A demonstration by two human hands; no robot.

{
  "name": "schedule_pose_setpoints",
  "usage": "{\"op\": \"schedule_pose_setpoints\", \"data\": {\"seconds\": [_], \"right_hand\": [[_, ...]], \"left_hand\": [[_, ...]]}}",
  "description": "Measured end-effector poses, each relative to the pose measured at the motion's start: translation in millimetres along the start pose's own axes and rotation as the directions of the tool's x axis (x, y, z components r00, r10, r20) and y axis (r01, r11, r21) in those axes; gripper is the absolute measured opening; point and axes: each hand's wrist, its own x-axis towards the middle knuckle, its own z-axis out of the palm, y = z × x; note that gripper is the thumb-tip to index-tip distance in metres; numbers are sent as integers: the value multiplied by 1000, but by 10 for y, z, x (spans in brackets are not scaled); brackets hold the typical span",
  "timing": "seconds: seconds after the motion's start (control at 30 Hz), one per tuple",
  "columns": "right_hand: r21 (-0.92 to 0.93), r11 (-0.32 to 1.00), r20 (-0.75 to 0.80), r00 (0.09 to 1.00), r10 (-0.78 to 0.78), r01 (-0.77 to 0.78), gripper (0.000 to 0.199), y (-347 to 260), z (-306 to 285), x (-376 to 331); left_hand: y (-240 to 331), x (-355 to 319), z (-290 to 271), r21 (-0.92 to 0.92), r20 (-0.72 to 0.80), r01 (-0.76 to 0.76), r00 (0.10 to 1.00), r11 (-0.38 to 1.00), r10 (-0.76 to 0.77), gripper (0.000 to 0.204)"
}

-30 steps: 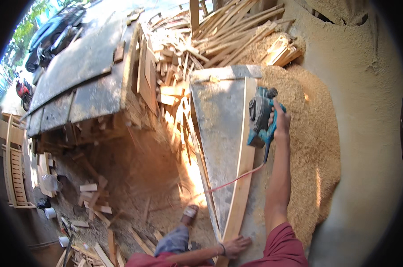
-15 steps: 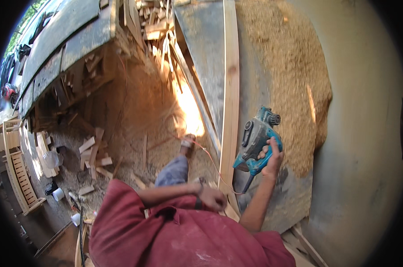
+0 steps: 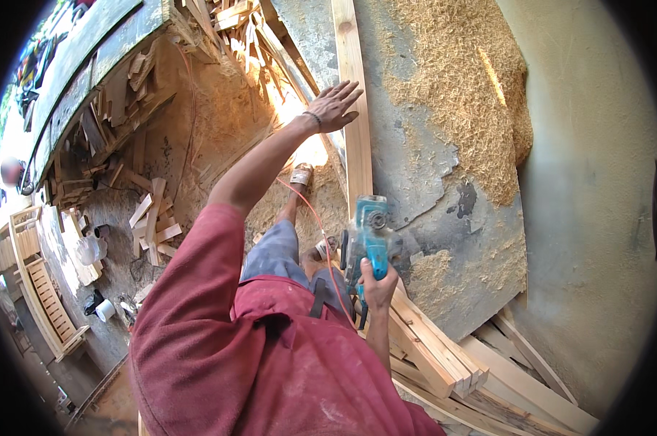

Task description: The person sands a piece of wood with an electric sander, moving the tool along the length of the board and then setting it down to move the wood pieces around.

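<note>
A teal electric hand planer (image 3: 372, 245) is in my right hand (image 3: 379, 288), whose fingers wrap round its handle. It is over the near part of a long pale wooden board (image 3: 357, 163); whether its sole touches the wood cannot be made out. Farther up the board, my left hand (image 3: 334, 109) is stretched flat with fingers spread, its fingertips over the board's surface. The board lies lengthwise on a grey, worn worktop (image 3: 423, 174). An orange cord (image 3: 315, 215) runs past my legs near the planer.
Wood shavings (image 3: 481, 109) lie heaped on the worktop beside a plain wall (image 3: 590, 182). Several cut timber strips (image 3: 437, 349) are stacked at the near right. Offcuts (image 3: 154, 221) litter the floor on the left, below another bench (image 3: 99, 62). A slatted wooden piece (image 3: 49, 291) stands far left.
My left hand has moved from near my waist out to the board and spread open. My right hand has brought the planer left and nearer, from the worktop to the board. The view has shifted.
</note>
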Motion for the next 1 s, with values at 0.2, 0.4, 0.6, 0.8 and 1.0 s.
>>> {"op": "schedule_pose_setpoints", "data": {"seconds": [0.2, 0.4, 0.6, 0.8, 1.0], "right_hand": [[-192, 971, -17, 989, -149, 143, 36, 302, 14, -144], [-245, 953, 39, 984, -176, 180, 33, 324, -4, -94], [-216, 961, 24, 985, -170, 171, 33, 230, 60, 38], [-271, 944, 57, 982, -179, 188, 33, 94, 118, 221], [-276, 942, 73, 982, -175, 189, 35, -103, 169, 343]], "left_hand": [[69, 94, 140, 108, 193, 129, 970, 986, -148, 75], [31, 94, 145, 111, 173, 137, 973, 984, -155, 77], [46, 106, 75, 119, 197, 142, 967, 983, -163, 79], [115, 121, -30, 105, 211, 144, 964, 984, -164, 76], [64, 170, -76, 115, 196, 103, 973, 988, -124, 61]]}}
